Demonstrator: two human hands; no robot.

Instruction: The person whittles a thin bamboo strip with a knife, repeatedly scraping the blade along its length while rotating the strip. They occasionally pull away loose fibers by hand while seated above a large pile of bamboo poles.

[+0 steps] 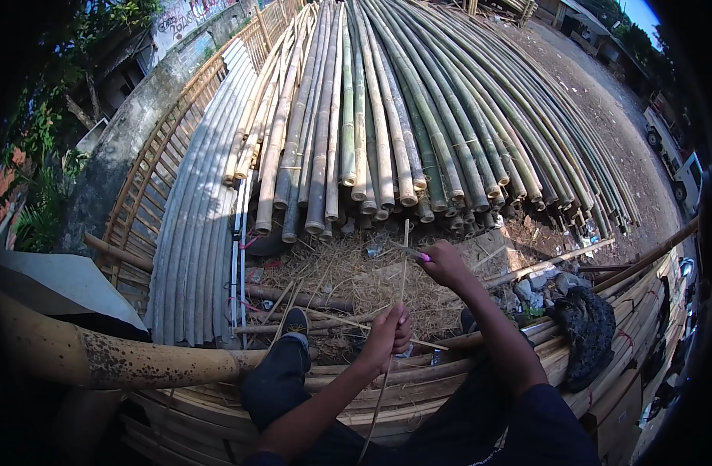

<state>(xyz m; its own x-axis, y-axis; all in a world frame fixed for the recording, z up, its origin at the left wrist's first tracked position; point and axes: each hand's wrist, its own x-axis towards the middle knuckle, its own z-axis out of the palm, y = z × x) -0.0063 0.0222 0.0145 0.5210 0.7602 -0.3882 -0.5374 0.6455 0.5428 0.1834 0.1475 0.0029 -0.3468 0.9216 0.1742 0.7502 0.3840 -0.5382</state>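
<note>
Left hand (pixel 387 330) fingers clamped on thin bamboo strip (pixel 403 268), right hand (pixel 443 264) fingers clamped on small knife (pixel 409 251) at it, bamboo poles (pixel 371 116) beyond

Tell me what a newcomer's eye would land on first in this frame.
First, the fan of long bamboo poles filling the upper middle, cut ends toward the viewer. Next, the hands at lower centre: the left hand grips a thin bamboo strip standing nearly upright, and the right hand holds a small blade against it higher up. A thick speckled pole crosses the lower left.
</note>
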